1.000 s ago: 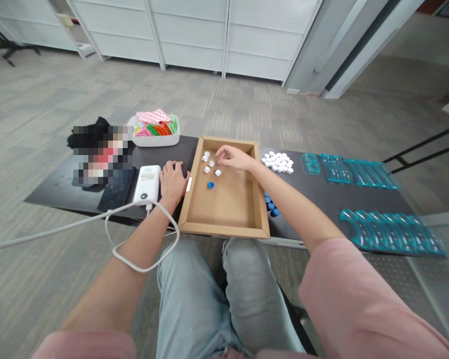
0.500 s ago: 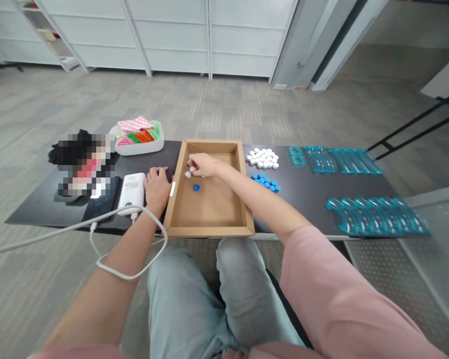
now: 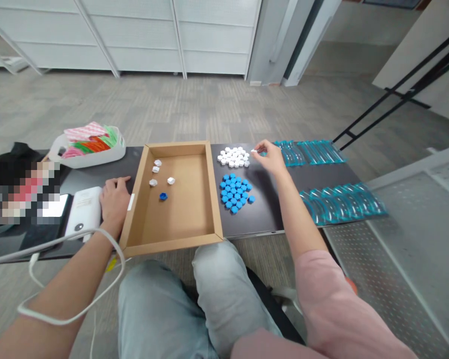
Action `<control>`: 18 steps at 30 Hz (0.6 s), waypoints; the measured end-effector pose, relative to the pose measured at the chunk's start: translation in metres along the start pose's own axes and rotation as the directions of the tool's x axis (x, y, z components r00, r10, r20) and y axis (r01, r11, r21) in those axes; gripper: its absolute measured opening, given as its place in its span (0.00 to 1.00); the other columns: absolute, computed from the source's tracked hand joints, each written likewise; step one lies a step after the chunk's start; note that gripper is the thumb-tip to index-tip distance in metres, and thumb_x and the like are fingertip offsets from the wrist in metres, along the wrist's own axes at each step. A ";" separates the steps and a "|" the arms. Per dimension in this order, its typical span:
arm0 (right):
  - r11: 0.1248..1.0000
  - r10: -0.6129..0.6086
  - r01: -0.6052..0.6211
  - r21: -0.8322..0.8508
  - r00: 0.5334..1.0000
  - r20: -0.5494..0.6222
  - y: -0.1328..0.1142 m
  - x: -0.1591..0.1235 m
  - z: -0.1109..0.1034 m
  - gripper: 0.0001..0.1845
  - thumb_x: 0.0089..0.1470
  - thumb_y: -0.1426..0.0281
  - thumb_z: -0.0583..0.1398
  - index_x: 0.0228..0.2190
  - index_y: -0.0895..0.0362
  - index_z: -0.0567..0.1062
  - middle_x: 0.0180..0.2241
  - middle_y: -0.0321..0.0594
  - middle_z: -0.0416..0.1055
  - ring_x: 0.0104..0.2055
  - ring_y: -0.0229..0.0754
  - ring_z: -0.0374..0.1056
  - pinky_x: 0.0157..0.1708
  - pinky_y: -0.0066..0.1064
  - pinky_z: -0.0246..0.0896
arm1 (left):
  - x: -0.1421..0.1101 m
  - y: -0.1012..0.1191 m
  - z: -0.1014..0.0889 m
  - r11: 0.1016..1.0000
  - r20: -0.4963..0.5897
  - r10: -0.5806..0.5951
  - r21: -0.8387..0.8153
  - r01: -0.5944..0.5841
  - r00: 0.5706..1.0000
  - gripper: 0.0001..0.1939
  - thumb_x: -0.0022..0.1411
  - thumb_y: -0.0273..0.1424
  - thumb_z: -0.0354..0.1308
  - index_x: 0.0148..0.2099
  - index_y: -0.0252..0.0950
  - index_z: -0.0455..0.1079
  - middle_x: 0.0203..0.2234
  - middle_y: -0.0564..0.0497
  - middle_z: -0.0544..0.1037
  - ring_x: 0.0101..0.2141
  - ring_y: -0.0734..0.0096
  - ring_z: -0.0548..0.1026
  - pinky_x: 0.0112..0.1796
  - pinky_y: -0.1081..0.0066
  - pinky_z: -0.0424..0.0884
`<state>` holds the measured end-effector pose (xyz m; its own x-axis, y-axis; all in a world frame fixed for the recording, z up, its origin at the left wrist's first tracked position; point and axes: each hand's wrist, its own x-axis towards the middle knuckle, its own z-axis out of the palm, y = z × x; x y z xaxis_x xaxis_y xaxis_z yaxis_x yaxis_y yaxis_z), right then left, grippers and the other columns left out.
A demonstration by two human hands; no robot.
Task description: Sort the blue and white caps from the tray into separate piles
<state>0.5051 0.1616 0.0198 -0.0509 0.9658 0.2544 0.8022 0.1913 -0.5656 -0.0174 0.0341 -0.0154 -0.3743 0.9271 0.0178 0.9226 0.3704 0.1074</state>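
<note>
My right hand is beyond the right end of the white pile, thumb and fingertips pinched on a small white hexagonal piece. Beside it lies the pile of white hexagonal pieces; nearer to me are similar blue pieces. A shallow cardboard tray stands to their left. Inside it, several white pieces lie apart around one blue piece. My left hand rests on the table, fingers stretched out, between the tray's left wall and a white power bank.
Clear teal plastic pieces lie in rows at the back right and front right. A white basket of colourful items stands back left. A dark phone is left of the power bank. A white cable loops over my left forearm.
My right hand has left the tray and moved right, past the white pile. The view has swung right. White pieces it covered in the tray now show. My left hand stays beside the tray.
</note>
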 end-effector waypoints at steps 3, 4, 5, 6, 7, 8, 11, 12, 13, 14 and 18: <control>0.989 0.000 0.006 -0.148 0.999 0.041 0.022 -0.004 0.006 0.04 0.68 0.70 0.72 0.39 0.51 0.83 0.46 0.51 0.87 0.56 0.59 0.80 0.64 0.54 0.66 | 0.003 -0.003 0.003 1.000 -0.028 -0.014 0.016 0.014 1.000 0.31 0.85 0.37 0.48 0.82 0.37 0.71 0.72 0.29 0.74 0.72 0.38 0.76 0.71 0.48 0.73; 0.982 -0.009 0.021 -0.186 0.998 0.067 0.025 -0.005 0.009 0.05 0.69 0.69 0.73 0.38 0.52 0.83 0.46 0.53 0.88 0.58 0.60 0.79 0.65 0.56 0.63 | 0.004 -0.005 0.005 1.000 -0.034 -0.019 0.018 0.020 0.999 0.31 0.85 0.37 0.47 0.81 0.37 0.72 0.72 0.29 0.75 0.72 0.39 0.76 0.71 0.48 0.74; 0.978 -0.020 0.039 -0.207 0.995 0.096 0.026 -0.005 0.011 0.05 0.69 0.69 0.74 0.38 0.52 0.84 0.46 0.55 0.88 0.59 0.61 0.78 0.66 0.58 0.60 | 0.005 -0.006 0.005 0.999 -0.036 -0.024 0.020 0.025 0.999 0.31 0.85 0.37 0.47 0.81 0.37 0.72 0.72 0.29 0.75 0.72 0.39 0.76 0.71 0.48 0.74; 0.976 -0.033 0.059 -0.209 0.992 0.125 0.027 -0.005 0.013 0.06 0.70 0.68 0.74 0.38 0.52 0.84 0.47 0.56 0.88 0.60 0.63 0.77 0.67 0.59 0.59 | 0.006 -0.007 0.006 0.999 -0.037 -0.029 0.023 0.030 0.999 0.32 0.84 0.36 0.47 0.81 0.37 0.72 0.72 0.29 0.75 0.72 0.39 0.76 0.71 0.47 0.74; 0.977 -0.049 0.078 -0.199 0.988 0.148 0.028 -0.004 0.014 0.06 0.70 0.68 0.74 0.39 0.52 0.84 0.48 0.56 0.89 0.61 0.64 0.76 0.67 0.60 0.59 | 0.007 -0.008 0.007 0.999 -0.037 -0.030 0.026 0.031 0.999 0.32 0.84 0.35 0.47 0.81 0.37 0.72 0.72 0.28 0.75 0.72 0.40 0.76 0.71 0.47 0.74; 0.979 -0.065 0.094 -0.182 0.985 0.160 0.029 -0.004 0.015 0.05 0.70 0.68 0.74 0.39 0.51 0.84 0.49 0.56 0.89 0.62 0.65 0.76 0.68 0.61 0.59 | 0.008 -0.009 0.008 0.999 -0.036 -0.028 0.028 0.029 0.999 0.32 0.83 0.34 0.47 0.81 0.37 0.72 0.72 0.28 0.75 0.72 0.40 0.75 0.71 0.46 0.74; 0.984 -0.079 0.100 -0.150 0.987 0.140 0.032 -0.005 0.011 0.07 0.67 0.70 0.73 0.41 0.47 0.81 0.56 0.49 0.89 0.64 0.66 0.76 0.69 0.63 0.60 | 0.010 -0.011 0.009 0.999 -0.030 -0.023 0.031 0.024 0.999 0.33 0.81 0.32 0.48 0.82 0.38 0.72 0.72 0.29 0.75 0.73 0.41 0.74 0.72 0.47 0.74; 0.984 -0.073 0.092 -0.150 0.989 0.126 0.033 -0.007 0.009 0.07 0.67 0.70 0.72 0.42 0.47 0.80 0.57 0.47 0.89 0.64 0.65 0.77 0.69 0.64 0.60 | 0.010 -0.011 0.009 0.999 -0.025 -0.024 0.030 0.024 0.999 0.33 0.82 0.32 0.48 0.82 0.37 0.72 0.72 0.29 0.75 0.73 0.41 0.74 0.72 0.47 0.73; 0.985 -0.065 0.081 -0.152 0.992 0.109 0.033 -0.009 0.007 0.07 0.67 0.71 0.70 0.43 0.47 0.80 0.57 0.46 0.89 0.65 0.65 0.77 0.70 0.64 0.60 | 0.010 -0.011 0.009 0.999 -0.021 -0.025 0.029 0.025 0.999 0.33 0.82 0.33 0.48 0.82 0.36 0.72 0.72 0.29 0.75 0.72 0.41 0.74 0.72 0.47 0.73; 0.986 -0.055 0.068 -0.153 0.994 0.090 0.033 -0.011 0.004 0.07 0.67 0.72 0.68 0.43 0.47 0.80 0.57 0.46 0.88 0.64 0.64 0.78 0.70 0.64 0.60 | 0.010 -0.011 0.008 0.999 -0.018 -0.026 0.029 0.027 0.999 0.32 0.83 0.34 0.48 0.82 0.35 0.72 0.72 0.28 0.74 0.72 0.40 0.75 0.71 0.47 0.73; 0.988 -0.043 0.047 -0.145 0.999 0.026 0.013 -0.017 0.003 0.08 0.70 0.71 0.63 0.46 0.46 0.81 0.52 0.47 0.88 0.62 0.64 0.80 0.69 0.64 0.61 | 0.005 -0.005 0.003 1.000 -0.026 -0.012 -0.007 0.012 1.000 0.30 0.85 0.35 0.49 0.81 0.34 0.72 0.71 0.29 0.74 0.70 0.39 0.76 0.70 0.48 0.73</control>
<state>0.5145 0.1482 0.0057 -0.1009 0.9607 0.2586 0.8766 0.2088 -0.4336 -0.0232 0.0367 -0.0188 -0.3877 0.9208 0.0428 0.9174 0.3809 0.1149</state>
